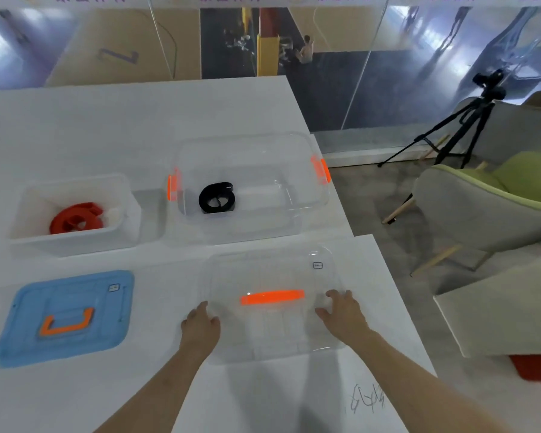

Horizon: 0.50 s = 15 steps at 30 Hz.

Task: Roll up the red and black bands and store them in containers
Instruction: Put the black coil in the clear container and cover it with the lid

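Observation:
A rolled red band [75, 217] lies inside the white container [22, 232] at the left. A rolled black band [216, 197] lies inside the clear container [294, 210] with orange latches. In front of that container a clear lid [275, 332] with an orange handle lies flat on the table. My left hand [200, 328] grips the lid's left edge. My right hand [341, 314] grips its right edge, fingers curled over the rim.
A blue lid [66, 317] with an orange handle lies flat at the near left. The white table [122, 120] ends at the right, where a camera tripod [463, 126] and green-cushioned chairs [497, 195] stand on the floor. Pen scribbles mark the table's near edge.

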Each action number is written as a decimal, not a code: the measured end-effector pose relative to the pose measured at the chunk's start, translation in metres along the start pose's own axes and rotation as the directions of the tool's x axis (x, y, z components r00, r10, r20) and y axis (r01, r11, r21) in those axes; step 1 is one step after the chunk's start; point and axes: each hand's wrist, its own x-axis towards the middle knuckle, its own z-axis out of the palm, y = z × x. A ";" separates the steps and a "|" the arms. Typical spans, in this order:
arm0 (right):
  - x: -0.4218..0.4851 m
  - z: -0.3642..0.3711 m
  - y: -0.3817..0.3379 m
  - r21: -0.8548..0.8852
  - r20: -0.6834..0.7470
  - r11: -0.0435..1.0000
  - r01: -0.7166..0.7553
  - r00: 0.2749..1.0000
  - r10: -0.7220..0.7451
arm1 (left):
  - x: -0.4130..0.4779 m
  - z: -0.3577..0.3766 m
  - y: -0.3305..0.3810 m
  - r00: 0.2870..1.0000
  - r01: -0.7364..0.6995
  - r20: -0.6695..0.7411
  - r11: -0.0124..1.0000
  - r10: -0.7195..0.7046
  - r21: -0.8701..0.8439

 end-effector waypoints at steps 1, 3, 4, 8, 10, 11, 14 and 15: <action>0.002 0.004 0.001 0.059 0.006 0.998 -0.014 1.000 0.013 | 0.000 0.002 0.001 1.000 0.002 -0.005 1.000 -0.002 -0.021; 0.004 0.010 0.000 0.137 -0.012 0.990 -0.027 0.999 0.029 | -0.001 0.002 0.004 1.000 0.028 -0.003 0.993 -0.028 -0.113; 0.003 0.011 -0.001 0.176 -0.040 0.984 -0.037 0.998 0.044 | -0.001 0.001 0.005 0.999 0.050 0.000 0.984 -0.050 -0.169; -0.009 0.008 0.004 0.321 -0.098 0.945 -0.062 0.990 0.098 | -0.013 -0.004 -0.001 0.996 0.086 0.006 0.946 -0.088 -0.313; -0.022 0.011 0.001 0.400 -0.178 0.915 0.045 0.983 0.030 | -0.033 -0.003 0.001 0.999 0.053 0.018 0.924 -0.050 -0.379; -0.029 0.015 -0.005 0.420 -0.232 0.898 0.132 0.972 -0.034 | -0.044 -0.001 0.006 0.999 0.035 0.040 0.912 -0.021 -0.410; -0.044 0.029 -0.030 0.401 -0.328 0.879 0.259 0.936 -0.127 | -0.065 0.009 0.030 0.995 -0.012 0.086 0.938 0.044 -0.347; -0.045 0.029 -0.033 0.427 -0.326 0.871 0.242 0.940 -0.101 | -0.067 0.012 0.037 0.996 -0.003 0.087 0.959 0.029 -0.284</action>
